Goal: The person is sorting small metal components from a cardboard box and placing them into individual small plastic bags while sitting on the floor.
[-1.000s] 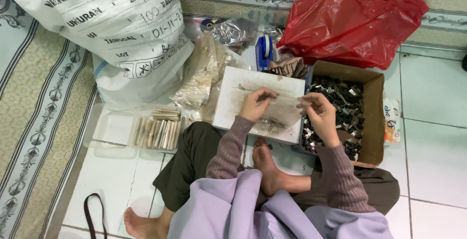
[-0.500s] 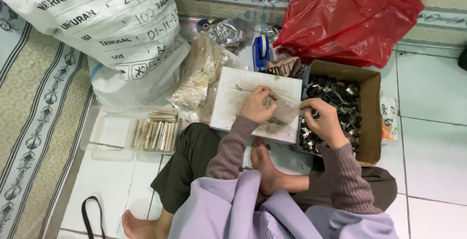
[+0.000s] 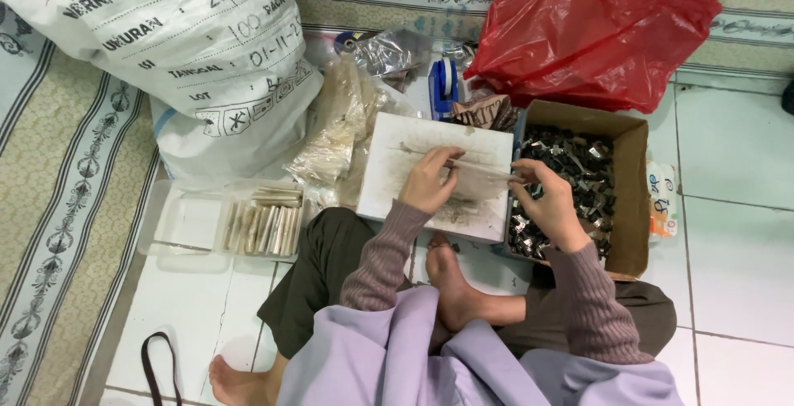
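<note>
I sit cross-legged on a tiled floor. My left hand (image 3: 430,181) and my right hand (image 3: 552,203) hold a thin clear plastic sleeve (image 3: 482,176) stretched between them above a white board (image 3: 397,158). My left hand pinches its left end and my right hand grips its right end at the edge of a brown cardboard box (image 3: 630,183) filled with several small dark and silver metal pieces (image 3: 579,158).
A clear tray (image 3: 190,224) with several filled sleeves lies at my left. A large white printed sack (image 3: 174,50), a pile of clear sleeves (image 3: 339,125), a blue tape dispenser (image 3: 444,83) and a red plastic bag (image 3: 587,38) stand behind. A patterned carpet (image 3: 50,191) borders the tiles.
My right hand has moved out of the box toward the board, closer to my left hand, and the sleeve now spans both hands.
</note>
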